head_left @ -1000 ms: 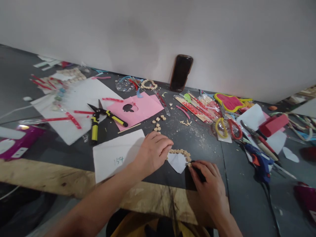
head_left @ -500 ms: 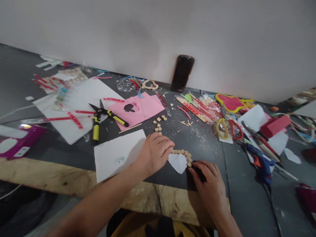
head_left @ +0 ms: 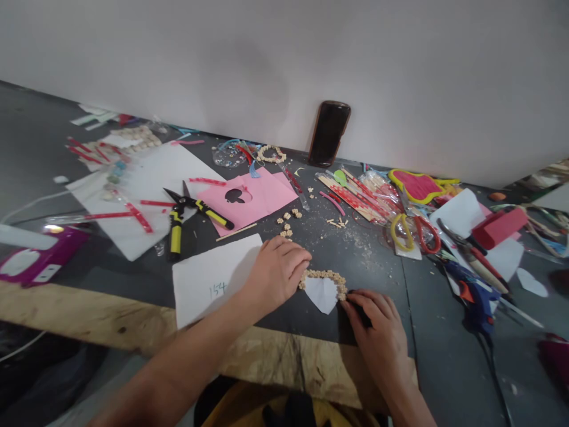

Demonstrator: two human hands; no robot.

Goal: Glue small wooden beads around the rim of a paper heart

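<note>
A white paper heart [head_left: 323, 295] lies on the dark tabletop near its front edge. Along the heart's top and right side runs a row of small tan flower-shaped wooden pieces [head_left: 329, 274]. My left hand [head_left: 281, 268] rests at the row's left end, fingers bent and held together, their tips hidden from me. At the right end, the thumb and forefinger of my right hand [head_left: 377, 323] pinch the row's lowest piece. Several loose wooden pieces [head_left: 287, 225] lie just beyond my left hand. Under my left forearm is a white sheet marked in green [head_left: 200, 284].
Yellow-handled pliers [head_left: 176, 228] and pink paper [head_left: 249, 201] lie to the left. A phone [head_left: 329, 133] leans on the wall. Rightward are red-patterned sticks [head_left: 351, 196], scissors [head_left: 413, 231], pliers [head_left: 475, 255] and a blue glue gun [head_left: 478, 296]. A wooden strip [head_left: 133, 317] edges the table.
My left hand has shifted slightly left, uncovering more of the row's left end. My right hand stays at the right end. The camera view has moved a little.
</note>
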